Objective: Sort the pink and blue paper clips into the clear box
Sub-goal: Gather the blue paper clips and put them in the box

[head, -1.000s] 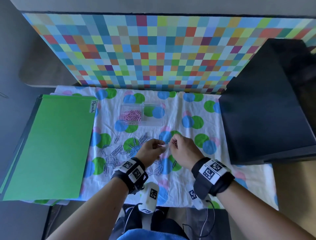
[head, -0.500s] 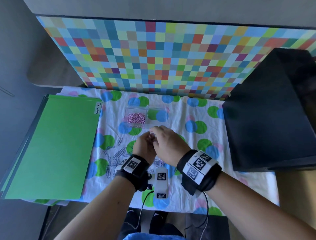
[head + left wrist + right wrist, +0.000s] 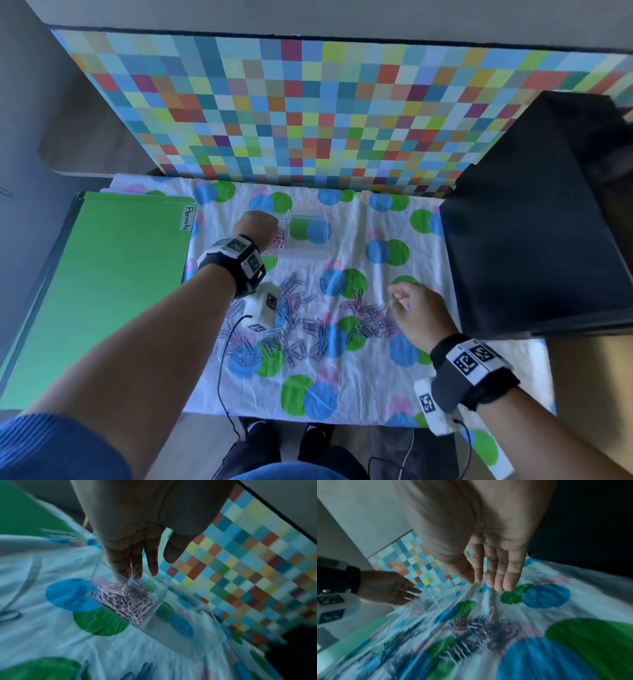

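Note:
The clear box point(image 3: 322, 255) stands at the back middle of the spotted cloth. Its left compartment holds a heap of pink clips point(image 3: 125, 601); the right compartment point(image 3: 310, 231) holds no clips. My left hand point(image 3: 257, 228) hangs over the left compartment, and in the left wrist view the left hand point(image 3: 152, 566) has straight fingers pointing down at the pink heap and pinching nothing. Loose pink and blue clips point(image 3: 308, 329) lie scattered mid-cloth. My right hand point(image 3: 411, 308) hovers at their right end. The right wrist view shows the right hand point(image 3: 488, 580) empty with straight fingers above the clips point(image 3: 479, 628).
A green folder point(image 3: 102, 291) labelled "Permits" lies to the left of the cloth point(image 3: 359, 387). A tall black box point(image 3: 531, 240) stands close on the right. A chequered board point(image 3: 308, 113) rises behind the clear box.
Both hands were together mid-cloth on a pink clip. The left hand has reached forward over the box's left compartment, and the right hand has drawn back right to the loose clips.

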The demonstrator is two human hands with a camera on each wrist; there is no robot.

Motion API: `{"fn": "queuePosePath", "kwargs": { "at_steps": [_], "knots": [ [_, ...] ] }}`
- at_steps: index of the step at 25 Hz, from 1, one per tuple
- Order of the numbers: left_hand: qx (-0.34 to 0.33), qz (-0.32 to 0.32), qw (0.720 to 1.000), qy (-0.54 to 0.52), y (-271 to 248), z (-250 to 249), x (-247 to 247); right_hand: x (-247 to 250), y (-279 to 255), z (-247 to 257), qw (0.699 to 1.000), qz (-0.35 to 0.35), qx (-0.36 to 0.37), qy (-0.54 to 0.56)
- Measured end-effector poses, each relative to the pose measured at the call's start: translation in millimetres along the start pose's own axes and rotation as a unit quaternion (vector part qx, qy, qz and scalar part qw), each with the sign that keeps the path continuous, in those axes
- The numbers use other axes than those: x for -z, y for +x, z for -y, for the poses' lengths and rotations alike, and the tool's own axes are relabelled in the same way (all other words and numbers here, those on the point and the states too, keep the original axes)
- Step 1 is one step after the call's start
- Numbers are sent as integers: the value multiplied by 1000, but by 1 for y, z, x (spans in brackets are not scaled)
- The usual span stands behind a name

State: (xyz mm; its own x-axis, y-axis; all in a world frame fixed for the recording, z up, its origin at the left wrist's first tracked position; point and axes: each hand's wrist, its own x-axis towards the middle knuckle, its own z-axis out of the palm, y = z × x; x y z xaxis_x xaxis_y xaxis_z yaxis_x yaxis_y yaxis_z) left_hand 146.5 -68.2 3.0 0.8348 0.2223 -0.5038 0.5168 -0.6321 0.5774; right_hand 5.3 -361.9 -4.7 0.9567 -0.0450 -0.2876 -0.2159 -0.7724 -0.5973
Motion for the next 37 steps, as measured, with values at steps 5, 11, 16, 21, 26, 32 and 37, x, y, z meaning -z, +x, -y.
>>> {"fn": "queuePosePath", "kwargs": {
  "at_steps": [5, 11, 16, 21, 26, 32, 37],
  "knots": [
    [-267, -92, 950, 131, -66, 4, -40, -32, -9, -9, 991, 20, 76, -113],
    [-475, 106, 796, 361, -122, 50, -112, -62, -29, -8, 957, 56, 164, -233],
    [-487, 91, 779, 384, -117, 81, -93, -46, -35, -24, 953, 48, 181, -236],
    [-484, 72, 804, 339, -119, 84, -80, -35, -15, -17, 972, -21, 188, -138],
    [-378, 66, 877, 290, -118, 47, -86, -37, 0, -4, 967, 48, 205, -143],
    [-262, 112, 892, 351, -109, 31, -100, -40, 3, -2, 950, 95, 231, -186],
    [-249, 92, 906, 329, -110, 33, -107, -39, 4, 1, 975, 94, 176, -92]
  ]
}}
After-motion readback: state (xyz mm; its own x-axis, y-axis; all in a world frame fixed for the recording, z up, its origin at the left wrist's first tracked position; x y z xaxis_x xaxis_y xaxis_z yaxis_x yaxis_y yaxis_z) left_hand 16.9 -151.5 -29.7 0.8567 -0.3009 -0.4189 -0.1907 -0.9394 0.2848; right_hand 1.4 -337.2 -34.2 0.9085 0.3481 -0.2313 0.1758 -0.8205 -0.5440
